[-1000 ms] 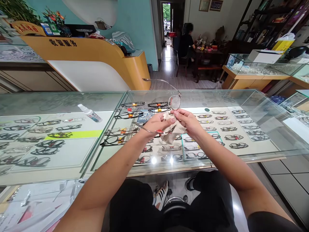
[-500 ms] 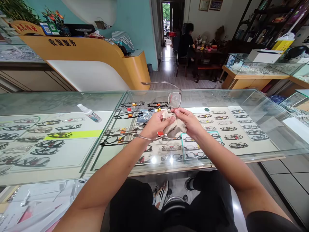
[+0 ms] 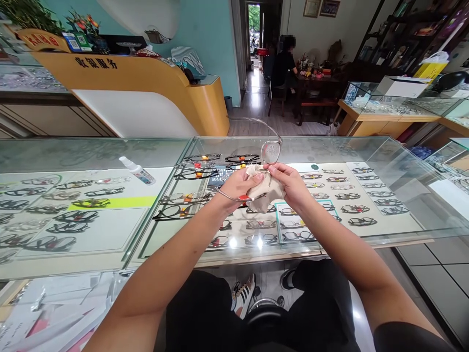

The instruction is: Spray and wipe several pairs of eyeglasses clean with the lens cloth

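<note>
I hold a pair of thin-framed glasses (image 3: 270, 151) upright over the glass display case (image 3: 176, 151). One lens stands above my fingers; the other is wrapped in a beige cloth (image 3: 264, 193). My left hand (image 3: 239, 185) is closed on the cloth over the covered lens. My right hand (image 3: 289, 182) pinches the frame at the bridge together with the cloth. One temple arm sweeps up and left, the other runs down by my left wrist.
A small spray bottle (image 3: 137, 171) lies on the case top to the left. Rows of glasses (image 3: 78, 215) fill the case under the glass. An orange counter (image 3: 154, 83) stands beyond. A person (image 3: 285, 63) sits at a far table.
The glasses have tilted slightly right and the upper temple arm has swung higher. My hands have shifted the cloth a little over the covered lens.
</note>
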